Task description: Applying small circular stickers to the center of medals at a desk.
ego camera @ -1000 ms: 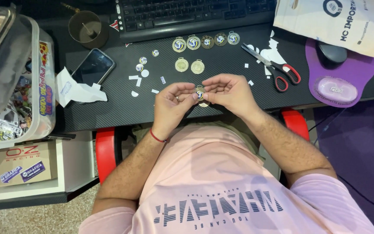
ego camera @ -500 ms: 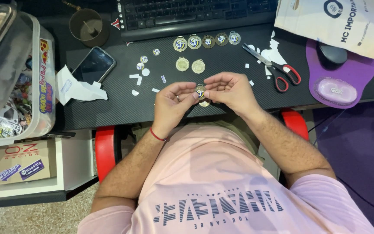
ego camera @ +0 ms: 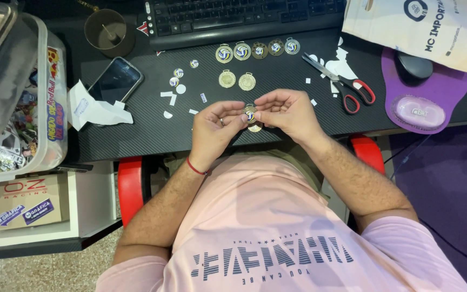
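Note:
A small gold medal point(ego camera: 250, 113) with a round ball sticker on its face is pinched between my left hand point(ego camera: 215, 128) and my right hand point(ego camera: 287, 112), just above the near edge of the black desk point(ego camera: 136, 135). Another gold medal point(ego camera: 254, 128) lies under my hands. Two plain gold medals point(ego camera: 237, 80) lie further back. Behind them is a row of several medals point(ego camera: 258, 51) with stickers on. Loose round stickers point(ego camera: 177, 78) and white paper scraps point(ego camera: 169, 98) lie to the left.
Red-handled scissors point(ego camera: 344, 85) lie right of my hands. A keyboard point(ego camera: 233, 19) is at the back, a phone point(ego camera: 115, 81) and crumpled paper point(ego camera: 90, 111) at left, a clear box of stickers point(ego camera: 12, 97) far left, a purple mouse pad point(ego camera: 425, 100) and white bag point(ego camera: 422, 27) at right.
My hands and the medal have hardly moved; the fingers shift slightly on the medal's face.

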